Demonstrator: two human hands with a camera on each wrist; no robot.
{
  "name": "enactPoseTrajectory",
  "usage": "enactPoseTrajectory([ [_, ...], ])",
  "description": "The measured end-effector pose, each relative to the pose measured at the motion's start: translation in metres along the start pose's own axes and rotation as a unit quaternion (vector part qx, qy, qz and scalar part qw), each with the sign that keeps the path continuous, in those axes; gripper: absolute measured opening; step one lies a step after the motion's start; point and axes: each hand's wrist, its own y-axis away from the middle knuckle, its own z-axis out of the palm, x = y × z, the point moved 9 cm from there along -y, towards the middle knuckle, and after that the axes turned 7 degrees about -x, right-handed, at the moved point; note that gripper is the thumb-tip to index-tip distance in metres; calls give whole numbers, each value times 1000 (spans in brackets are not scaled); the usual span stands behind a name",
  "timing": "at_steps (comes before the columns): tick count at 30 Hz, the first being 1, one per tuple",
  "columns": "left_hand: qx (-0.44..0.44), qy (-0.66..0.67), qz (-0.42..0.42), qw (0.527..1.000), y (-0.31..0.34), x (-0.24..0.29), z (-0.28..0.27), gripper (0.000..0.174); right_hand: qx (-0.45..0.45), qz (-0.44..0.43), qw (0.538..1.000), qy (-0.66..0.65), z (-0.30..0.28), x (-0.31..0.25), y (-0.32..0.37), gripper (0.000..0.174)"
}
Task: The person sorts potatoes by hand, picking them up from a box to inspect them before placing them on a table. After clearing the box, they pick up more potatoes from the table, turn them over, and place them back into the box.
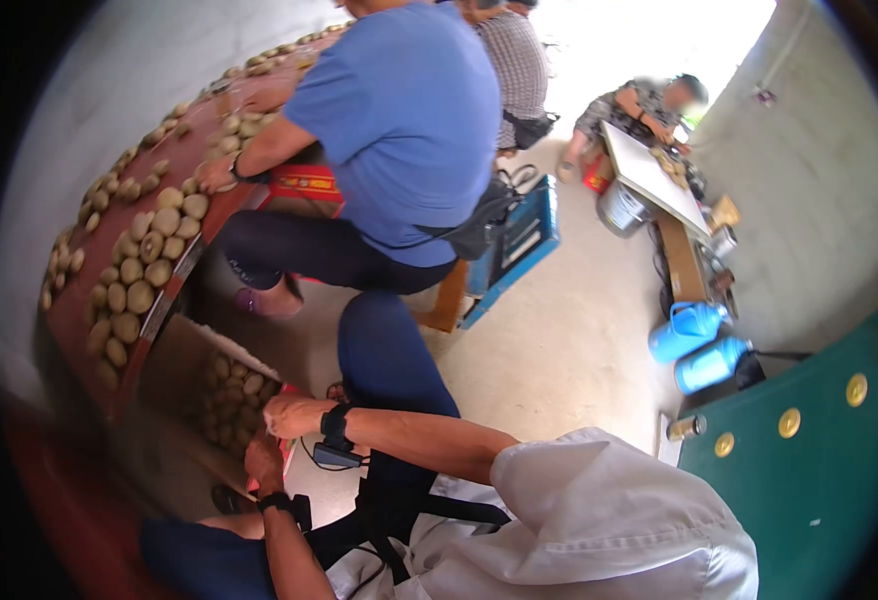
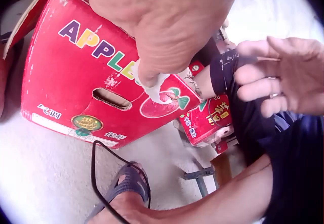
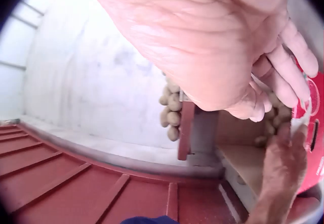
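Worn cardboard, smooth paint and matt cloth

The red box (image 2: 81, 77) is printed cardboard with a slight sheen, its edges scuffed and its top edge frayed down to rough brown board. A thin white scrap (image 2: 155, 86) looks soft and crumpled, paper or film, hard to tell which. The potatoes (image 1: 141, 296) have dull, matt skins. Red paint with a low sheen coats the desk (image 1: 77, 302). The floor (image 1: 549, 350) looks like bare concrete, pale and matt; the wall (image 1: 809, 160) is dull grey plaster. Glossy blue plastic seems to cover the flasks (image 1: 681, 333). Shiny brass-coloured discs (image 1: 789, 423) dot a smooth green panel (image 1: 819, 490). The shirt (image 1: 619, 510) is creased white cloth, the trousers (image 1: 389, 350) matt navy fabric.
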Motion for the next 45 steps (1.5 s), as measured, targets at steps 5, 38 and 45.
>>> enactPoseTrajectory([
  [5,5,-17,31,999,8,17,-10,36,17,88,995,-44,-138,-129,67,26],
  [38,-37,25,100,994,-6,39,-4,47,208,104,726,-647,-169,-132,137,65],
  [45,99,-150,218,959,-42,4,45,34,32,-179,901,-394,-236,-316,154,50],
])
